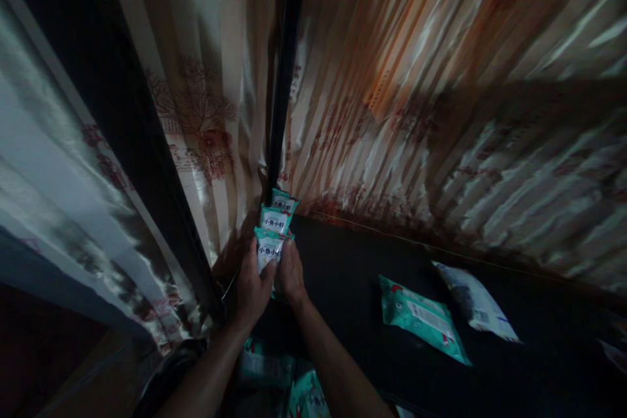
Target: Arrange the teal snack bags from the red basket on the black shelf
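Three green-and-white snack packets stand in a row, one behind another, at the left back corner of a black shelf. Both my hands hold the front packet (269, 248) upright by its sides. My left hand (255, 284) grips its left edge, with the thumb across its lower front. On its right edge lies my right hand (292, 273), fingers closed against it. Behind the held one are the middle packet (274, 221) and the rear packet (283, 202), close by the dark post.
A green packet (424, 319) and a white-and-blue packet (476, 302) lie flat on the black shelf (337, 268) to the right. More green packets (267, 366) are below my forearms. A dark post (284, 72) and wrinkled printed sheeting (392, 111) bound the corner.
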Demonstrator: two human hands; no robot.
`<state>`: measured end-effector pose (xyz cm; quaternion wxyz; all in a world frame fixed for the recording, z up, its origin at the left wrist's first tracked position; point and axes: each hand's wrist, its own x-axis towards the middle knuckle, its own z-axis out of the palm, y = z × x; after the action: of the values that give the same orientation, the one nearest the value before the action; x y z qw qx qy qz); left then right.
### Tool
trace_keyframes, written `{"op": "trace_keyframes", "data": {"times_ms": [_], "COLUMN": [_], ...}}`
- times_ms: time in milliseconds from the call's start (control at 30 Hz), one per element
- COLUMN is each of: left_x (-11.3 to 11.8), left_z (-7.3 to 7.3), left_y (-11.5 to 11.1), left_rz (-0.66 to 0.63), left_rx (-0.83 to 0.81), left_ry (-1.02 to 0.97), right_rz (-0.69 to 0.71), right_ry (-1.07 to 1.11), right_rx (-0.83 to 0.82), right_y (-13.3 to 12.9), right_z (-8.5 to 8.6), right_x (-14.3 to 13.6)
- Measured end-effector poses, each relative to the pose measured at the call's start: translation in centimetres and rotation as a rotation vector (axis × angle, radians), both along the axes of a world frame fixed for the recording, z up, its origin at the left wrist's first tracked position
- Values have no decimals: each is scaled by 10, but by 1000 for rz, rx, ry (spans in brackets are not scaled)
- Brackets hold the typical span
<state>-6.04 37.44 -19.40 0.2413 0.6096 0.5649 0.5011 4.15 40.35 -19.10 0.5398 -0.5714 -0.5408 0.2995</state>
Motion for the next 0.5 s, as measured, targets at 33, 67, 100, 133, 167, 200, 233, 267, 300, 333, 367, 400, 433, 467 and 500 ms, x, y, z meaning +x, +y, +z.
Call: {"op": "trace_keyframes", "data": {"times_ms": [33, 67, 100, 133, 167, 200, 233, 267, 300, 333, 367, 400, 433, 467, 500], "left_x": [0, 0, 0, 0, 0, 0, 0, -1, -1, -1, -1, -1, -1, -1, -1], "left_z": [0, 0, -1, -1, -1, -1, -1, -1, -1, -1, -1, -1, -1, -1, 0], "left_y": [0, 0, 0, 0, 0, 0, 0, -1, -1, -2, -3, -5, -7, -9, -12], "left_rz": [3, 7, 11, 14, 18, 22, 26, 32, 39, 45, 48, 50, 54, 60, 68], "left_rx": [-4, -6, -6, -4, -3, -4, -7, -10, -10, -5, 5, 22, 42, 66, 91], "left_ry": [-1, -4, -5, -5, -3, 1, 6, 13, 23, 35, 50, 68, 86, 106, 126], "right_rz": [8, 17, 23, 25, 22, 15, 5, -2, -7, -10, -12, -15, -22, -33, -48], "right_ry": [0, 2, 6, 11, 20, 33, 47, 61, 70, 76, 81, 85, 89, 93, 99], "right_rx": [-16, -35, -53, -69, -84, -100, -113, -124, -132, -135, -136, -135, -133, -128, -123], "right_y": [0, -1, -2, -4, -6, -9, -12, -15, -18, -21, -24, -27, -30, -32, -35], "right_z": [1, 2, 3, 5, 7, 9, 11, 12, 13, 14, 14, 13, 12, 11, 9], "right_x": [0, -1, -1, -1, 0, 0, 1, 2, 3, 4, 5, 5, 6, 7, 7]}}
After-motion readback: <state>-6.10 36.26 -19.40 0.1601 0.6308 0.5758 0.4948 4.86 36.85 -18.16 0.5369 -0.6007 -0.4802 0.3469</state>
